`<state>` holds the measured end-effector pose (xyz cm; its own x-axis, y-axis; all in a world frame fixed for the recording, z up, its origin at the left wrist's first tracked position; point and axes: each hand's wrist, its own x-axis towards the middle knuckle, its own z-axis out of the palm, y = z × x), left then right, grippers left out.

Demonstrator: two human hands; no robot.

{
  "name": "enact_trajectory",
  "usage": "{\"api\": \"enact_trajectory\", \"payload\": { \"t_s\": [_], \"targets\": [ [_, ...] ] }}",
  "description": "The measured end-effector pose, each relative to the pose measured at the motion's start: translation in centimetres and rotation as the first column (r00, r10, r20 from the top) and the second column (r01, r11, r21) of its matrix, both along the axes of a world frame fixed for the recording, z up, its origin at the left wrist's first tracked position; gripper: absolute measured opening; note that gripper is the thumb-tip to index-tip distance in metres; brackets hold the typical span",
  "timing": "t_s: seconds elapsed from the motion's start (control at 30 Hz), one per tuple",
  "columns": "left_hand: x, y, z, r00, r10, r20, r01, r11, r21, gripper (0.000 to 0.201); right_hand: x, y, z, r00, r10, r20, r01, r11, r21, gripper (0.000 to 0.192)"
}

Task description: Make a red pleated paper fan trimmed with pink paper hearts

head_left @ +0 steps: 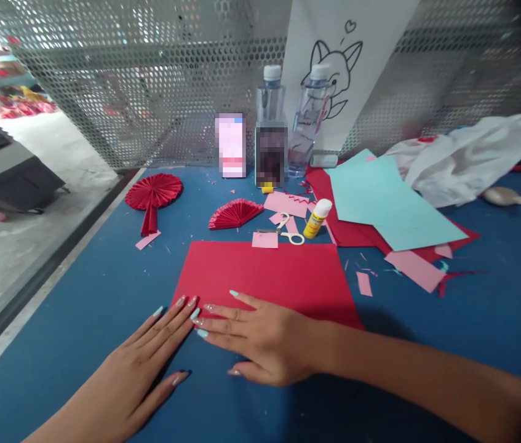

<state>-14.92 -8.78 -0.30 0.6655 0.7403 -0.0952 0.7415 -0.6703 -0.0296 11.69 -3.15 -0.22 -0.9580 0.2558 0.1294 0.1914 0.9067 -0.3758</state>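
- Two bare hands lie flat at the near left corner of a red paper sheet (264, 274) on a blue table (495, 320).
- The left hand (135, 369) rests palm down on the table, fingers straight and close together, their tips touching or just at the sheet's near left corner; it grips nothing.
- The right hand (260, 338) comes in from the right, its forearm crossing the sheet's near right corner, and lies palm down with fingers loosely spread on the near edge; it pinches nothing.
- The sheet lies directly ahead of both hands, its long axis running left to right across the view, its far edge toward the mesh wall.
- Both sets of fingertips meet at the same corner, so neither hand is clearly nearer; the right one covers more paper.
- Just beyond the far edge lie scissors (285, 232) and a glue bottle (318, 218), with a folded red fan (235, 214) to their left, well apart from the hands.
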Motion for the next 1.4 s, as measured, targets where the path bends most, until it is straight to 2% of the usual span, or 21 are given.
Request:
{"api": "enact_trajectory", "payload": {
  "t_s": [0.17,0.27,0.47,0.6,0.73,0.9,1.0,1.07,1.13,1.23,1.4],
  "targets": [
    [0.1,-0.1,0.0,1.0,0.02,0.01,-0.02,1.0,-0.009,0.068,0.6,0.8,-0.2,0.998,0.061,-0.001,-0.061,0.998,-0.002,0.051],
    [0.2,-0.2,0.1,0.999,0.024,-0.034,-0.025,0.999,-0.028,0.067,1.2,0.8,-0.3,0.999,0.052,0.016,-0.051,0.998,-0.033,0.054],
    [0.5,-0.3,0.6,0.999,0.044,-0.027,-0.044,0.999,-0.019,0.066,4.0,0.0,0.8,0.997,-0.011,0.077,0.02,0.992,-0.123,0.056],
    [0.8,-0.2,0.9,0.999,0.04,0.0,-0.04,0.999,0.027,0.064,6.7,-1.1,1.6,0.984,-0.108,0.144,0.131,0.978,-0.162,0.059],
    [0.7,0.0,1.2,1.0,0.004,-0.01,-0.003,0.997,0.075,0.065,10.5,-2.5,1.6,0.955,-0.232,0.184,0.254,0.961,-0.106,0.057],
    [0.8,0.6,1.4,0.999,-0.036,0.035,0.03,0.986,0.161,0.056,14.1,-4.0,1.2,0.913,-0.342,0.223,0.34,0.939,0.05,0.056],
    [2.0,1.6,1.6,0.991,-0.026,0.132,0.006,0.989,0.151,0.043,14.1,-4.2,0.6,0.904,-0.4,0.151,0.374,0.911,0.171,0.047],
    [3.3,2.5,1.8,0.976,-0.044,0.214,0.029,0.997,0.075,0.034,13.2,-4.0,0.1,0.89,-0.452,0.049,0.433,0.875,0.215,0.034],
    [4.6,3.2,2.0,0.954,-0.067,0.294,0.072,0.997,-0.008,0.028,11.9,-3.8,-0.3,0.854,-0.519,-0.043,0.517,0.834,0.193,0.024],
    [6.0,3.8,2.0,0.935,-0.054,0.349,0.086,0.993,-0.075,0.015,10.3,-3.8,-0.3,0.809,-0.581,-0.085,0.587,0.801,0.116,0.021],
    [6.3,3.6,1.5,0.917,-0.161,0.364,0.15,0.987,0.059,0.016,9.5,-4.0,0.1,0.772,-0.632,-0.069,0.634,0.773,0.026,0.018]
  ]
}}
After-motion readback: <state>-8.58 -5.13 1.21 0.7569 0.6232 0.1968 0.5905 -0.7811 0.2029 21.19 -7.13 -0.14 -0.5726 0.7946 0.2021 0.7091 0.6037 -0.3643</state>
